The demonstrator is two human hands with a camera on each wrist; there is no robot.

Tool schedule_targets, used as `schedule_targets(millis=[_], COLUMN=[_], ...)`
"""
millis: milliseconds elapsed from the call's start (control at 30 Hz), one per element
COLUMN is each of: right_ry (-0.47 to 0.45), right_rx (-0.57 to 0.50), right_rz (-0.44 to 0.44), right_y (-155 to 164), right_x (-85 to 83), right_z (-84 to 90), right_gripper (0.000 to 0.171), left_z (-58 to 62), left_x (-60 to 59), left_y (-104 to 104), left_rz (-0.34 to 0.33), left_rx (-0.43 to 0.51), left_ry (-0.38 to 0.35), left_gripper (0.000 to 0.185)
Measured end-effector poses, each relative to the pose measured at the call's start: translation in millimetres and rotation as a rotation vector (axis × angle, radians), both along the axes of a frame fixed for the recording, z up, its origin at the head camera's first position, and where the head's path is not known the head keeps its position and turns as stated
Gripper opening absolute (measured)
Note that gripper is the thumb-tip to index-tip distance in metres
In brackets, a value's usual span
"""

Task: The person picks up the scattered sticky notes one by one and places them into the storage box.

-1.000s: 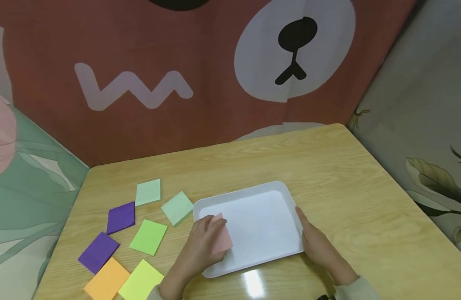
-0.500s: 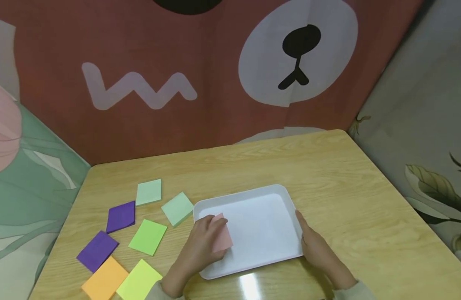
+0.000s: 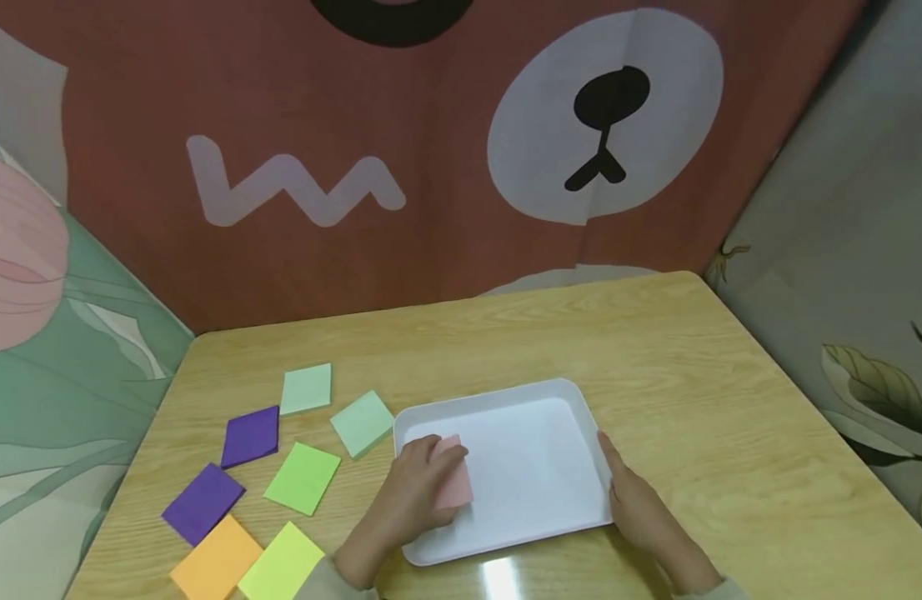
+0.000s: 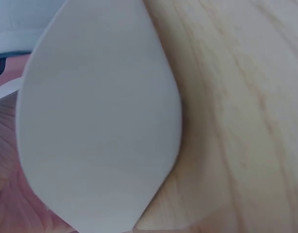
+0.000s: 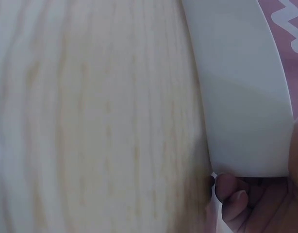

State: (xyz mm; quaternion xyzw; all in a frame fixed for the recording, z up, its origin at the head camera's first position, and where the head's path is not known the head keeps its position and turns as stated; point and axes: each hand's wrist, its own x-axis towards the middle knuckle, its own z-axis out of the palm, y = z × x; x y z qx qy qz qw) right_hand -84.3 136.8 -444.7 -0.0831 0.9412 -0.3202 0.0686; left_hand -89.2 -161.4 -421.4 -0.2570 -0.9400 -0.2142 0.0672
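A pink sticky-note pad is pinched between the thumb and fingers of my left hand, over the left end of a shallow white tray. Part of the pad is hidden by the fingers. At the tray's right end, my right hand grips the short side. The right wrist view has curled fingers against the end of the tray's outer wall. In the left wrist view the tray's wall covers most of the left hand's work.
Left of the tray lie two mint pads, two purple pads, a green pad, an orange pad and a yellow pad. The wooden table meets a bear-print wall at the back.
The head view has tilted slightly, so the whole scene sits a little lower and further right. Both hands keep their holds, with the pink pad in about the same place over the tray.
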Motion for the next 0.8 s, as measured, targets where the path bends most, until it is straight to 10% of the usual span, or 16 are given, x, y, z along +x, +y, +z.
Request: schedule_targets(millis=[800], right_ry=[-0.007], right_rx=[0.009], right_rz=[0.016], right_y=[1.6], right_x=[0.2], right_z=[-0.2], right_gripper=[0.052], left_z=[-13.8], left_x=[-16.0], left_y=[4.0], left_rz=[-0.007], left_rx=[-0.268], left_ry=[-0.011], left_gripper=[0.059])
